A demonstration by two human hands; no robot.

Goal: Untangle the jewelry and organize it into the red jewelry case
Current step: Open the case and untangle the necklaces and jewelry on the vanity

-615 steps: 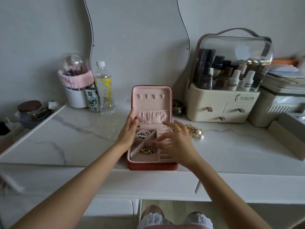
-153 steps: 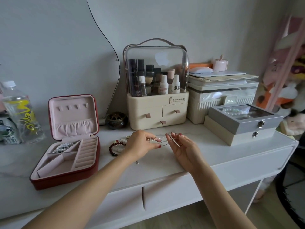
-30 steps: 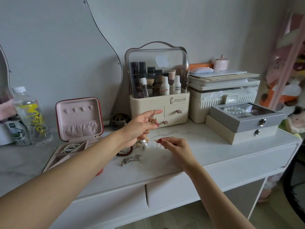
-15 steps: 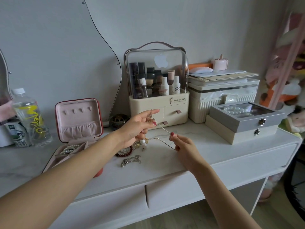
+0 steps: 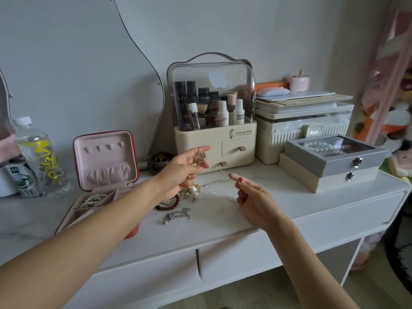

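White vanity top [image 5: 223, 221], "Serious Life" organizer [image 5: 215, 139], left hand [image 5: 182, 170] and right hand [image 5: 252, 197] fingers pinching chain [image 5: 217, 169]

Both hands, left [image 5: 178, 172] and right [image 5: 256, 200], have red-painted nails; forearms unsleeved.

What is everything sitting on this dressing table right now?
jewelry case: one, red outside, pink lining, open, left on table
pearl bracelet: one, white, in case's back compartment
thin chain: one, silver, strung between both hands
bead bracelet: one, dark red, on table under left hand
silver tangle: one, on table near front
cosmetics organizer: one, cream, clear lid, at back
water bottle: one, clear, far left
grey box: one, stacked on beige box, right
left hand: raised, pinching chain
right hand: pinching chain's other end
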